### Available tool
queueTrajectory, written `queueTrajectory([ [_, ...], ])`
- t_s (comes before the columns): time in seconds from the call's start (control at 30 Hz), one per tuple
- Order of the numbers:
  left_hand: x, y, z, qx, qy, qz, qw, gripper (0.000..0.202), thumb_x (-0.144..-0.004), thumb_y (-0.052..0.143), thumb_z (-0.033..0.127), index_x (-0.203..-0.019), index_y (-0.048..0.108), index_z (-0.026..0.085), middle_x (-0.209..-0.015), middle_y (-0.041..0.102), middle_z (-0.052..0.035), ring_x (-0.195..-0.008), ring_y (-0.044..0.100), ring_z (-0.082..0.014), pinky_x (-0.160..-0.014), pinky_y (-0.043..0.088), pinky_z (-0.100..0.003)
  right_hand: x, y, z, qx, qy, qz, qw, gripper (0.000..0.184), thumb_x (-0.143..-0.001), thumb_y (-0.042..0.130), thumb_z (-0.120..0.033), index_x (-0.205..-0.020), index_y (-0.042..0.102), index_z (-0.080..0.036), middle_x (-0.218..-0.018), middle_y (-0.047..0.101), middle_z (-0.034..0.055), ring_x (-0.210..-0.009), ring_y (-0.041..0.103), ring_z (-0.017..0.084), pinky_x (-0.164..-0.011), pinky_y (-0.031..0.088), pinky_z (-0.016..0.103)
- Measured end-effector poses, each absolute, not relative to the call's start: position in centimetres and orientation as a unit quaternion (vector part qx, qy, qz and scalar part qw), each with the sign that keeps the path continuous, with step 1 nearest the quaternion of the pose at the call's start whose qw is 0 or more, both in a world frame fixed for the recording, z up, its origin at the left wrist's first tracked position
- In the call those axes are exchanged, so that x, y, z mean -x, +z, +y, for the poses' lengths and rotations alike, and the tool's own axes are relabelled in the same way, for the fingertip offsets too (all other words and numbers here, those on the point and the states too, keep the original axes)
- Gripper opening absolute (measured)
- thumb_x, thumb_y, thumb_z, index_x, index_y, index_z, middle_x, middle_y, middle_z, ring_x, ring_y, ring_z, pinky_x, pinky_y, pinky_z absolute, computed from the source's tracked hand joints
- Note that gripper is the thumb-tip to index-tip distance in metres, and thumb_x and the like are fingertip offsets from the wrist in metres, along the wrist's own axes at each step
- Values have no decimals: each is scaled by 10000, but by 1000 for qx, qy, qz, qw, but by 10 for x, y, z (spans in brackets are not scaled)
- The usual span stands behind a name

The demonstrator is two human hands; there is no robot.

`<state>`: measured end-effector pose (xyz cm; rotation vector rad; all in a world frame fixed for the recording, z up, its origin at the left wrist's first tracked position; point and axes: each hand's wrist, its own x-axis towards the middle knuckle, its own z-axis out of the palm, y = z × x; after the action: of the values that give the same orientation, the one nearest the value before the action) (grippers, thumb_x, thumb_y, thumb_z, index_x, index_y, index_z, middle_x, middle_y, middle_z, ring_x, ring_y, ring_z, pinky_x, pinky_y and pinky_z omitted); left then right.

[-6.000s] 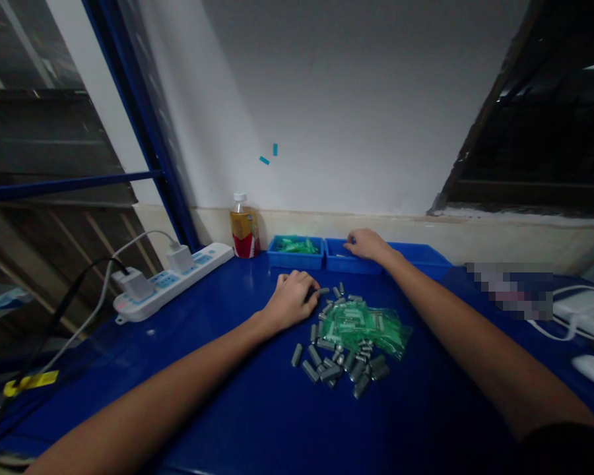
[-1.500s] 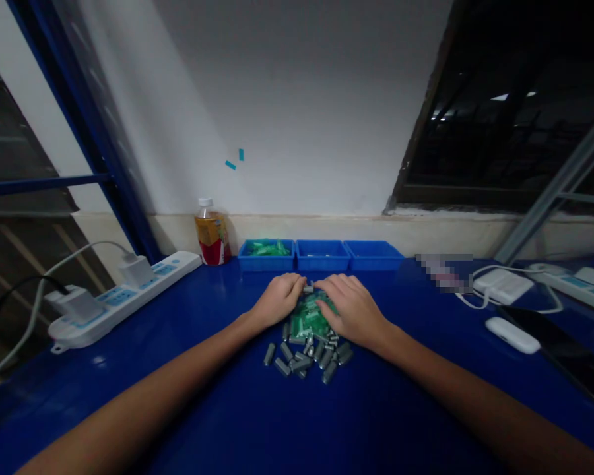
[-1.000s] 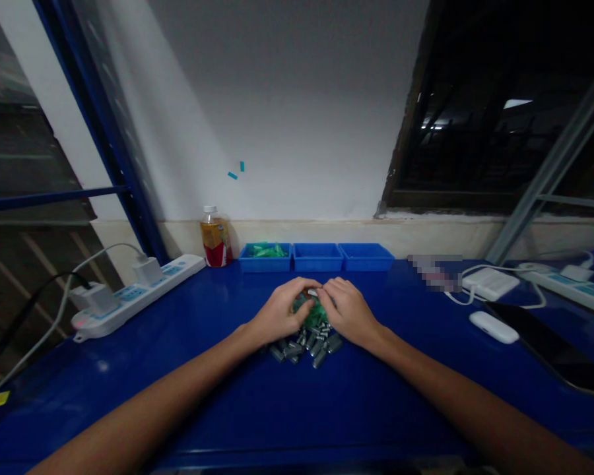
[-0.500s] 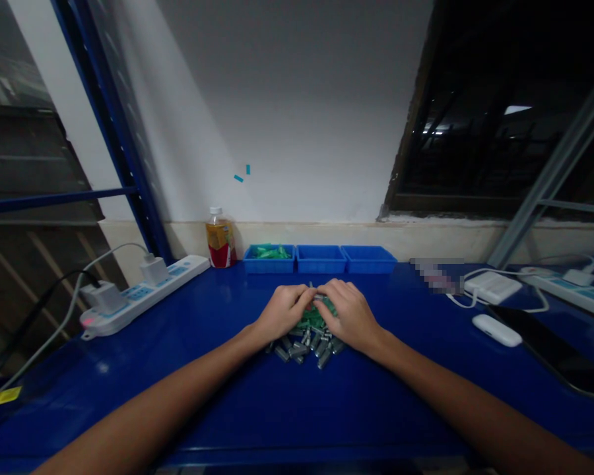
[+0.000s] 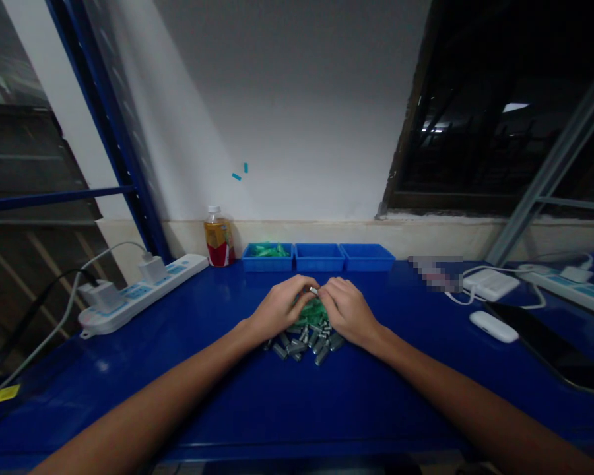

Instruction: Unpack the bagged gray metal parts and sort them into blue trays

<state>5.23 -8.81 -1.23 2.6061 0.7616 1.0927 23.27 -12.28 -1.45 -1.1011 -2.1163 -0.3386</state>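
Observation:
My left hand and my right hand meet over a pile in the middle of the table. Thumbs and fingers of both are closed on one small silvery metal piece, held tilted between the fingertips. Below them lie several grey metal cylinders, loose and at mixed angles. Green translucent plastic pieces lie behind the cylinders, partly covered by my hands. The exact kind of the held piece is too small to make out.
Three blue bins stand along the wall: the left bin holds green pieces, beside a middle bin and a right bin. A bottle and power strip are left; a white case and phone are right.
The metal piece has turned between my fingertips and shows more plainly. My fingers have shifted slightly around it. The pile looks much the same.

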Motion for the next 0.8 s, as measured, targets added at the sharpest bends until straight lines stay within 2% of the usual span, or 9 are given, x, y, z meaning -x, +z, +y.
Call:
queueTrajectory([
  [0.1, -54, -12, -85, -872, 377, 292, 113, 193, -932, 413, 288, -1006, 549, 172, -909, 638, -48, -820, 594, -165, -756, 440, -267, -234, -12, -120, 430, -125, -809, 382, 161, -913, 463, -286, -952, 570, -171, -858, 608, 68, -794, 552, 198, -701, 389, 316],
  [0.17, -55, -10, -82, -867, 377, 306, 116, 211, -937, 393, 288, -941, 566, 167, -876, 642, -41, -808, 594, -166, -749, 430, -265, -235, -11, -116, 421, -143, -811, 380, 209, -891, 508, -290, -1057, 547, -169, -939, 609, 88, -848, 555, 215, -727, 397, 328],
  [0.37, -57, -9, -62, -862, 353, 328, 156, 350, -951, 326, 323, -771, 573, 152, -717, 615, -17, -679, 581, -150, -668, 434, -245, -235, -4, -101, 413, -212, -830, 308, 157, -895, 485, -251, -960, 597, -161, -894, 615, 85, -855, 536, 222, -727, 381, 339],
  [0.43, -57, -12, -47, -867, 342, 322, 168, 375, -958, 296, 329, -811, 590, 149, -728, 621, -23, -690, 587, -153, -686, 449, -255, -238, 4, -89, 425, -229, -829, 284, 168, -888, 492, -254, -954, 616, -162, -905, 618, 90, -865, 532, 227, -738, 380, 342],
  [0.5, -58, -16, -28, -881, 325, 305, 160, 322, -949, 310, 275, -963, 604, 145, -843, 648, -47, -791, 605, -168, -759, 465, -280, -244, 16, -68, 465, -226, -816, 260, 193, -883, 498, -275, -954, 638, -164, -936, 626, 103, -903, 538, 235, -760, 386, 339],
  [0.57, -59, -21, -9, -907, 293, 274, 126, 314, -896, 377, 152, -1148, 564, 156, -1063, 629, -82, -978, 583, -188, -882, 444, -316, -251, 29, -40, 540, -182, -792, 219, 253, -891, 490, -334, -964, 661, -162, -973, 640, 116, -944, 552, 236, -787, 396, 320],
  [0.63, -60, -26, 7, -937, 235, 243, 92, 410, -827, 427, 60, -1195, 561, 182, -1208, 570, -92, -1101, 531, -201, -965, 400, -337, -257, 38, -8, 617, -102, -766, 150, 309, -895, 483, -393, -988, 676, -171, -1011, 657, 117, -967, 574, 226, -794, 406, 286],
  [0.7, -60, -31, 15, -955, 183, 222, 74, 381, -810, 477, 58, -1140, 606, 197, -1198, 580, -79, -1103, 528, -205, -980, 385, -337, -260, 41, 22, 647, -57, -753, 106, 301, -874, 522, -400, -971, 697, -176, -978, 683, 109, -926, 609, 212, -758, 420, 256],
  [0.8, -58, -38, 17, -956, 177, 227, 64, 212, -842, 536, 153, -1016, 648, 201, -1039, 642, -49, -988, 564, -187, -919, 412, -301, -260, 36, 56, 661, -21, -747, 66, 267, -816, 609, -399, -935, 721, -188, -928, 708, 91, -865, 642, 199, -716, 439, 230],
])
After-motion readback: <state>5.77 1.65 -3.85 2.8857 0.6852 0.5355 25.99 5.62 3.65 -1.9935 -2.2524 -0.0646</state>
